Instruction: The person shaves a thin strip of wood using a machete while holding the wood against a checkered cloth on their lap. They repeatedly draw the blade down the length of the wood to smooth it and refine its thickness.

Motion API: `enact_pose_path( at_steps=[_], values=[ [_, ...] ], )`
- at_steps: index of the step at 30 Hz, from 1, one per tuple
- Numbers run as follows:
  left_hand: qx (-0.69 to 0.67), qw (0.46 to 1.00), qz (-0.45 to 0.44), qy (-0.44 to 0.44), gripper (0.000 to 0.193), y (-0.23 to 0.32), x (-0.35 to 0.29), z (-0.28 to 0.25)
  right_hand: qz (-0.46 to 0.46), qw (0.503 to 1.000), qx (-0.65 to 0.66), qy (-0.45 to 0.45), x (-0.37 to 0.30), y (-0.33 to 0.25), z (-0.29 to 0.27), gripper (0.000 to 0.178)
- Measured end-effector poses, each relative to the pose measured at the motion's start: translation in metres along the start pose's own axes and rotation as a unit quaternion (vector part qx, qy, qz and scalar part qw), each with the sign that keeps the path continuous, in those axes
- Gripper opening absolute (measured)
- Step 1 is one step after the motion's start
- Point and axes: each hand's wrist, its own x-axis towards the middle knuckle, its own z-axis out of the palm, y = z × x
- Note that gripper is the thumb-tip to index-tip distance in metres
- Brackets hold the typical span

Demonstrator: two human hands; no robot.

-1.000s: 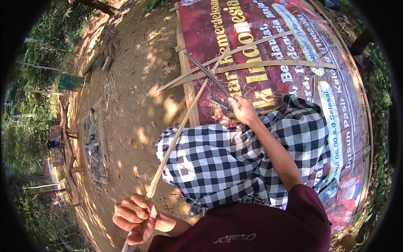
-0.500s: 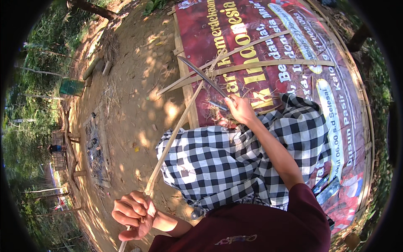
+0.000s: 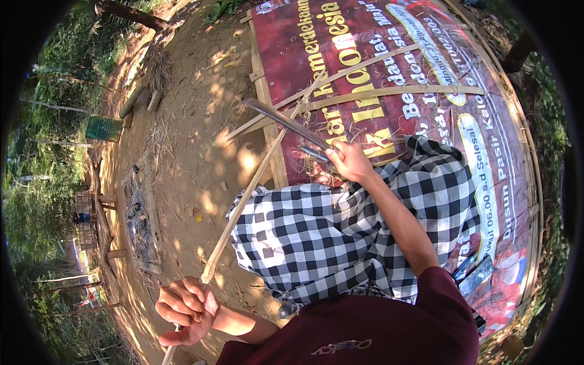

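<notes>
My left hand point(image 3: 187, 310), at the lower left, is closed around one end of a long, pale bamboo strip point(image 3: 238, 212). The strip slants up and away to the right, its far end over the banner. My right hand point(image 3: 351, 162) grips the handle of a long knife point(image 3: 286, 123), whose dark blade points up to the left. Blade and strip cross near the banner's left edge; the fingers hide much of the handle. A second, smaller blade point(image 3: 314, 153) lies beside my right hand. Black-and-white checked cloth point(image 3: 304, 228) covers my legs below.
I sit on a platform covered with a dark red printed banner point(image 3: 277, 55) and edged with bamboo. Two more bamboo strips point(image 3: 389, 93) lie across it, with shavings around. A phone point(image 3: 476, 275) rests at the right. Bare earth point(image 3: 194, 121) and a green container point(image 3: 103, 128) are to the left.
My left hand has shifted slightly down and left with the bamboo strip. The knife blade has tilted flatter, its tip moving left and down; my right hand is almost where it was.
</notes>
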Motion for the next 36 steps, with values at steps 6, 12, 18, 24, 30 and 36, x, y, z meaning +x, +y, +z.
enact_pose_path(
  at_steps=[6,12,18,24,30,36],
  values=[
    [0.020,0.999,-0.002,-0.044,0.068,-0.001,0.004,-0.002,-0.089,0.994,0.045,0.037,0.000,0.012,0.017,0.039],
    [0.007,0.992,-0.001,-0.123,0.064,-0.005,0.000,0.003,0.064,0.996,-0.007,0.067,0.000,0.008,0.003,0.045],
    [-0.064,0.975,-0.020,-0.210,0.062,-0.012,0.012,-0.002,-0.183,0.977,0.101,-0.043,-0.005,0.013,0.019,0.031],
    [-0.112,0.932,-0.048,-0.340,0.055,-0.018,0.018,0.000,0.126,0.986,0.000,0.110,0.006,0.029,-0.002,0.044],
    [-0.093,0.965,-0.034,-0.242,0.056,-0.014,0.011,-0.001,-0.250,0.968,-0.001,0.019,-0.009,-0.001,0.012,0.036],
    [-0.104,0.962,-0.030,-0.249,0.058,-0.017,0.011,-0.005,0.166,0.979,0.025,0.115,0.004,0.028,0.014,0.046]
  ],
)
